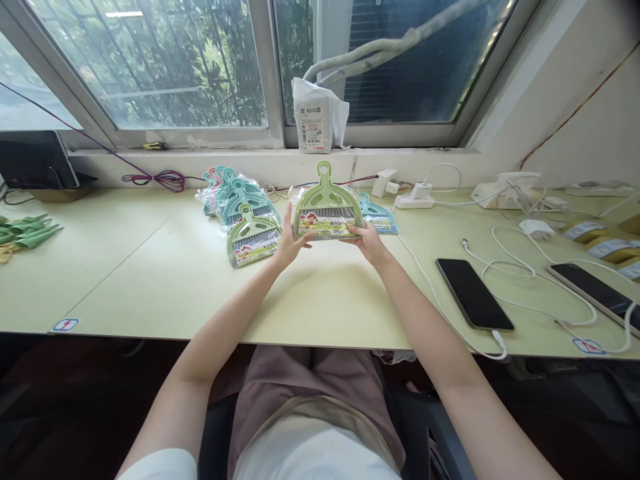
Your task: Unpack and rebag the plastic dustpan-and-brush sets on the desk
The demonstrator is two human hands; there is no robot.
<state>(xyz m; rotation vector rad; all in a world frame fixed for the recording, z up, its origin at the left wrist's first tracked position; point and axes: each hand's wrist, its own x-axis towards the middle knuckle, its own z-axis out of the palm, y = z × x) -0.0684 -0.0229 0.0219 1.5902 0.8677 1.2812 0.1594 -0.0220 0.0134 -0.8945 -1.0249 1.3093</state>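
Observation:
Between my two hands a green dustpan and brush set [327, 200] in clear wrap is held upright above the table, its handle pointing up. My left hand [291, 241] grips its lower left side, and my right hand [369, 241] pinches the lower right corner. Just left of it lies another green dustpan set [255, 237], leaning against a pile of wrapped blue-green dustpan sets [243, 197], with a bit of pink showing at the back. A blue dustpan set [377, 215] lies behind my right hand, partly hidden by it.
On the right of the table [150, 287] lie a charging phone [474, 293], a second phone [595, 290], white cables and chargers [415, 197]. A tablet [37, 160] and green items [30, 230] are at the left. A wrapped box [315, 123] stands on the windowsill.

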